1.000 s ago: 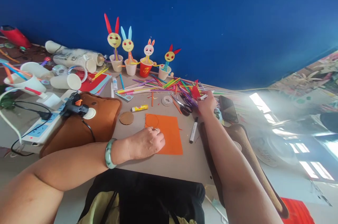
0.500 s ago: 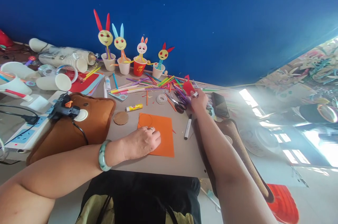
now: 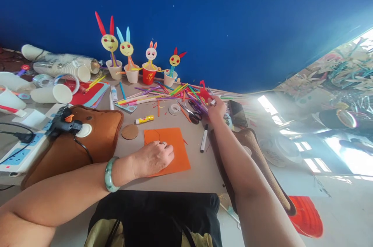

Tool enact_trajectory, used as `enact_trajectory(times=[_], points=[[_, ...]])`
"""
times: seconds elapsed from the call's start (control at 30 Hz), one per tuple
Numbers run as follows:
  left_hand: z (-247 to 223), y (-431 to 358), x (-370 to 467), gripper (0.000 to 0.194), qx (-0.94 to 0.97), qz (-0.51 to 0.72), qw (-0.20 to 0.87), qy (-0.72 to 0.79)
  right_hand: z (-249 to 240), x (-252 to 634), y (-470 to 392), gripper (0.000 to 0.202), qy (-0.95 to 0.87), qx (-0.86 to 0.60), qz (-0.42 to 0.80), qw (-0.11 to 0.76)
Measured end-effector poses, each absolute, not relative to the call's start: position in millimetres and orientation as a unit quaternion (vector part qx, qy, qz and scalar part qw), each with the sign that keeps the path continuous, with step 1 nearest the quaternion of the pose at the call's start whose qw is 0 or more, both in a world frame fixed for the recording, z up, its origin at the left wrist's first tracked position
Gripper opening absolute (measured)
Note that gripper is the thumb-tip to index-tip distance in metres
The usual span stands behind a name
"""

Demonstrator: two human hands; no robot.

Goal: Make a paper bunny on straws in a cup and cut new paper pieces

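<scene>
My left hand point(image 3: 154, 157) rests on a sheet of orange paper point(image 3: 177, 150), fingers curled down against it and their tips hidden. A round outline is drawn near the paper's upper left corner. Beside it lies a brown cardboard disc point(image 3: 129, 132). My right hand point(image 3: 217, 109) reaches to the back of the table, closed on a cut piece of red paper point(image 3: 204, 91). Black-handled scissors point(image 3: 194, 116) lie just left of that hand, and a white marker point(image 3: 204, 139) lies nearer to me.
Coloured straws point(image 3: 157, 93) spread along the blue wall. Several paper cups with rabbit-faced figures, one a red cup point(image 3: 149, 75), stand behind them. A yellow glue stick point(image 3: 144, 119), tape roll point(image 3: 175, 109), phone point(image 3: 238, 113), power strip point(image 3: 21, 153) and brown cushion point(image 3: 99, 130) lie around.
The orange paper has turned slightly counterclockwise under my left hand. My right hand stays at the back with the red paper. The whole view has shifted a little.
</scene>
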State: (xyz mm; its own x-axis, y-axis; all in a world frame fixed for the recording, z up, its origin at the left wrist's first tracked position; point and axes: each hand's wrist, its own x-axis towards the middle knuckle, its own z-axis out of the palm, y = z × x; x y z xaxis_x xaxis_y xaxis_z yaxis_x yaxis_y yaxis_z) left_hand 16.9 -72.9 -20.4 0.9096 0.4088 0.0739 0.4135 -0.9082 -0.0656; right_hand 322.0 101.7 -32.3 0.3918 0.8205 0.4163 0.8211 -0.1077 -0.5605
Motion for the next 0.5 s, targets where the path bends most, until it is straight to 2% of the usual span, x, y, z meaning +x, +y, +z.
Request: enact_trajectory(times=[0.3, 0.5], points=[[-22.0, -72.9, 17.2, 0.018, -0.977, -0.036, 0.056, -0.204, -29.1, 321.3, 96.5, 0.040, -0.532, -0.717, -0.028, 0.449], [-24.8, -73.2, 17.0, 0.017, -0.980, -0.021, 0.056, -0.191, -24.6, 316.0, 94.7, 0.035, -0.526, -0.729, -0.023, 0.436]])
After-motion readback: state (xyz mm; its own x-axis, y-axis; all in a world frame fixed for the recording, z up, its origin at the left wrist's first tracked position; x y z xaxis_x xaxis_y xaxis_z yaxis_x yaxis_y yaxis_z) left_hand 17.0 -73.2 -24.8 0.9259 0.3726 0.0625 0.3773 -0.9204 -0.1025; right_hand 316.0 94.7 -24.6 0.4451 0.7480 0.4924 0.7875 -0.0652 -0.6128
